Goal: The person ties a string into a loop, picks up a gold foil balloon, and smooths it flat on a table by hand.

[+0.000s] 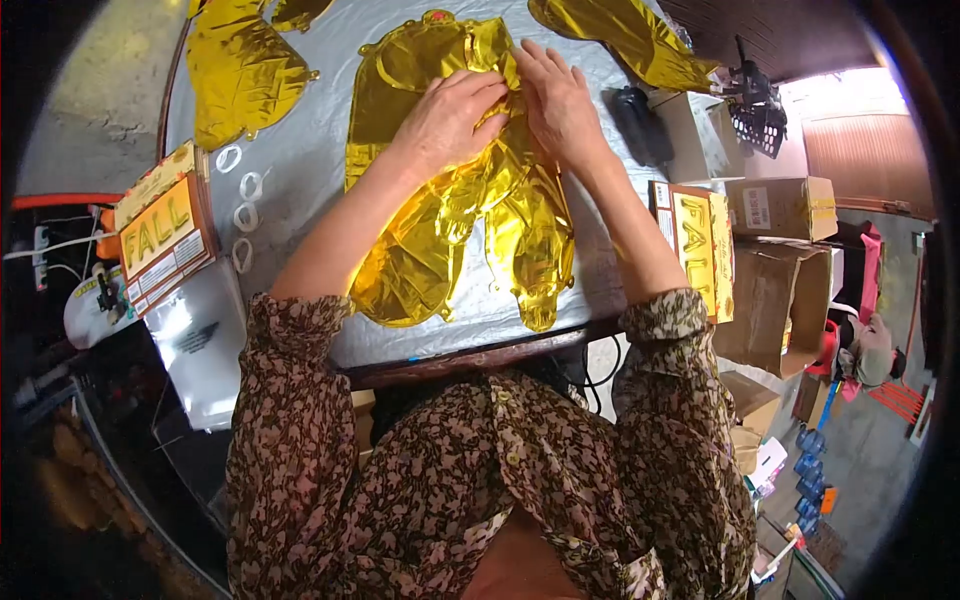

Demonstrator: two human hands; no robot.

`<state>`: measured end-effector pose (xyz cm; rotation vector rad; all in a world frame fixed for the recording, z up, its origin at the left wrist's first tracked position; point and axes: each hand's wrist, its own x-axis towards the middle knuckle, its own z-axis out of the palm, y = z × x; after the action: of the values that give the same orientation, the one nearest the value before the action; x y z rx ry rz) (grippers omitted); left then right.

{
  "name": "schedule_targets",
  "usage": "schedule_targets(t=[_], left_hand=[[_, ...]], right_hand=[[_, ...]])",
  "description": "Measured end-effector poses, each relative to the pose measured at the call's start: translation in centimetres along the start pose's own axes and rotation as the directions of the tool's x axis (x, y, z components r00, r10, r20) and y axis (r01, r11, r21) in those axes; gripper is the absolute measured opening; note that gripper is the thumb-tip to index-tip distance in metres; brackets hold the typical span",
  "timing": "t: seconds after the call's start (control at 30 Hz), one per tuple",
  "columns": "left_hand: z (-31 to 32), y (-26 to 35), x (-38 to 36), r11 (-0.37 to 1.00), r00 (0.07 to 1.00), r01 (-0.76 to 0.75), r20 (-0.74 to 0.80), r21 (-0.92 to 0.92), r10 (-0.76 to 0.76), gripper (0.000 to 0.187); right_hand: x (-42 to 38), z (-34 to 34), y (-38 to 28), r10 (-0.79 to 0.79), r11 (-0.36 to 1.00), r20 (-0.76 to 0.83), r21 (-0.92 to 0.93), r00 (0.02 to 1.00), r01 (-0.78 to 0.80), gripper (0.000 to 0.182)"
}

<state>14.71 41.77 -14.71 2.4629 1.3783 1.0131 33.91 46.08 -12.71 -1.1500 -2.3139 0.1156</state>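
Observation:
A gold foil balloon (pixel 405 270), flat and creased, lies on the silvery table cover in the middle of the head view. Two leg-like parts of it point toward me. My left hand (pixel 455 118) is on its upper half, fingers bent and pressed together on a crumpled fold; the fingertips are partly hidden by the foil. Along the upper right edge lies my right hand (pixel 560 105), with its fingers stretched out against the foil. A small reddish spot (pixel 437 17) shows at the balloon's top edge.
More gold foil pieces lie at upper left (pixel 245 85) and upper right (pixel 630 40). White rings (pixel 246 216) line the left side. FALL boxes stand left (pixel 165 235) and right (pixel 700 250). A black object (pixel 640 125) and cardboard boxes (pixel 770 300) are at right.

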Motion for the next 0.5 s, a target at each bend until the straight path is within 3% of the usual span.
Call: schedule_targets(t=[0.1,0.17,0.23,0.37,0.43,0.5], left_hand=[[-0.1,-0.3,0.0,1.000,1.000,-0.024,0.006,0.002,0.024,0.038],[0.2,-0.4,0.2,0.999,0.999,-0.040,-0.028,-0.004,0.040,0.038],[-0.8,0.3,0.3,0.999,0.998,-0.036,-0.050,-0.036,0.034,0.034],[-2.2,0.7,0.0,0.992,0.985,-0.125,-0.124,-0.017,0.122,0.033],[-3.1,1.4,-0.1,0.988,0.982,-0.150,-0.122,-0.038,0.144,0.034],[-4.9,3.0,-0.5,0.990,0.987,-0.144,-0.070,-0.007,0.143,0.034]], right_hand=[[-0.4,0.0,0.0,0.026,0.991,0.102,-0.132,0.994,-0.012,0.044],[-1.3,-1.8,0.0,-0.003,0.994,0.008,0.111,1.000,0.002,0.044],[-3.7,-5.3,-1.6,0.049,0.989,0.065,0.134,0.997,-0.058,0.046],[-12.2,-10.6,-4.6,0.011,0.992,0.295,0.117,0.955,-0.048,0.050],[-16.0,-11.5,-4.3,0.002,0.999,0.390,-0.032,0.921,0.011,0.051],[-18.6,-11.7,-3.2,0.020,0.971,0.339,-0.229,0.940,0.062,0.053]])
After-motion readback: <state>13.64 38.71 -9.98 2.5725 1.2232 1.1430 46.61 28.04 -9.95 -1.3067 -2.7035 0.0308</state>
